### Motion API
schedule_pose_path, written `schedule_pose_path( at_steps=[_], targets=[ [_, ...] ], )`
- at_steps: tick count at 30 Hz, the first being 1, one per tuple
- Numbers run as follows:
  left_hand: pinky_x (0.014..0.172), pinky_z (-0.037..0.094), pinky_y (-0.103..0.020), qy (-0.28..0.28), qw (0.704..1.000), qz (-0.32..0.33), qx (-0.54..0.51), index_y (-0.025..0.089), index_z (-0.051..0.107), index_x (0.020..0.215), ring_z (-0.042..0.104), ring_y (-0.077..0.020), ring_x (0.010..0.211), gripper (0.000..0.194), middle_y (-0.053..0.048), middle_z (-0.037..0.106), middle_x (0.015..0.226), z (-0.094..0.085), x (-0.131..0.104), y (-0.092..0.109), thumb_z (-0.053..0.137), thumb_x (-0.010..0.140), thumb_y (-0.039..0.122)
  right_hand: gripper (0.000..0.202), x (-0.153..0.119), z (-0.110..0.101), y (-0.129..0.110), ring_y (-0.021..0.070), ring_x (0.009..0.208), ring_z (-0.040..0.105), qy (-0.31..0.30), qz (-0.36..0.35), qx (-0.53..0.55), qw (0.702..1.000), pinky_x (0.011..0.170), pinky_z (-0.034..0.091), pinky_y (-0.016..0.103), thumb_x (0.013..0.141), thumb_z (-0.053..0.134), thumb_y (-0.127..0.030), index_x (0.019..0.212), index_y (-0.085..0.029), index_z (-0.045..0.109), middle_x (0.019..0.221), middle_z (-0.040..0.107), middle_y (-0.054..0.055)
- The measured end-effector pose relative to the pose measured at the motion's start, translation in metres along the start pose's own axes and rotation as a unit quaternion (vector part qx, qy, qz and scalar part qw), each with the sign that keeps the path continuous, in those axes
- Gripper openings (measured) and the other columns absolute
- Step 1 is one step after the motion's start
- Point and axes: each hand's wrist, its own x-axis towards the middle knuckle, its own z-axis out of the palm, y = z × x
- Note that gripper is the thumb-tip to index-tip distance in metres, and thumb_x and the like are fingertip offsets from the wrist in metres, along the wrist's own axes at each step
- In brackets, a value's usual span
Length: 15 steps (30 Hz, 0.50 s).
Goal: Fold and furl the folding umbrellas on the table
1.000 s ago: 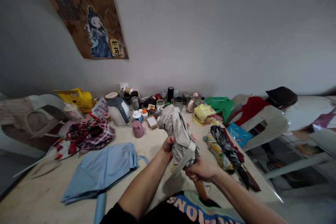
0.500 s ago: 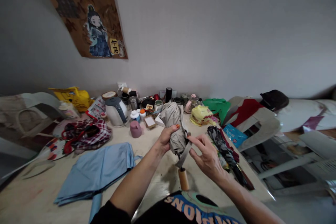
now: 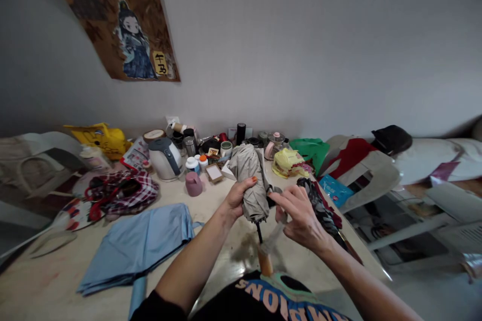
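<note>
A folded grey umbrella (image 3: 248,165) is tilted in front of my chest, its wooden handle (image 3: 265,264) pointing toward me and a short black shaft showing. Wrapped around the bundled cloth from the left, my left hand (image 3: 238,197) grips it with the thumb on top. At the umbrella's right side my right hand (image 3: 301,215) pinches its grey strap (image 3: 276,235), which hangs blurred below the fingers. A light-blue folded umbrella (image 3: 143,243) lies flat on the table to the left.
At the table's back stand a kettle (image 3: 164,159), a pink cup (image 3: 193,184), several bottles and a glass teapot (image 3: 276,144). A yellow bag (image 3: 288,162) and dark patterned folded cloth (image 3: 318,205) lie right. A chair (image 3: 371,170) stands beyond the right edge.
My right hand has shifted slightly right, drawing the strap away from the shaft, and its fingers have curled in more. My left hand keeps its grip on the umbrella.
</note>
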Motion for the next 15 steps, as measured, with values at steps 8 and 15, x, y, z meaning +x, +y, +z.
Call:
schedule_pose_path(
  at_steps=[8, 15],
  targets=[
    [0.07, 0.055, -0.029, -0.003, 1.0, 0.012, -0.009, 0.007, 0.069, 0.08, 0.067, -0.0171, 0.064, 0.028, -0.007, 0.073, 0.07, 0.008, -0.007, 0.001, 0.081, 0.058, 0.02, 0.008, -0.002, 0.011, 0.007, 0.0193, 0.073, 0.046, 0.025, 0.025, -0.129, 0.991, 0.067, 0.035, 0.034, 0.088, 0.056, -0.012, 0.089, -0.017, 0.063, 0.076, 0.059, 0.005],
    [0.076, 0.054, -0.032, 0.015, 1.0, 0.008, -0.009, 0.008, 0.068, 0.084, 0.068, -0.0179, 0.066, 0.02, -0.008, 0.074, 0.076, 0.0, -0.006, -0.001, 0.074, 0.068, 0.02, 0.011, -0.007, 0.015, 0.003, 0.0188, 0.077, 0.052, 0.064, 0.097, -0.011, 0.993, 0.069, 0.043, 0.032, 0.089, 0.051, -0.009, 0.088, -0.02, 0.055, 0.081, 0.057, 0.005]
  ],
)
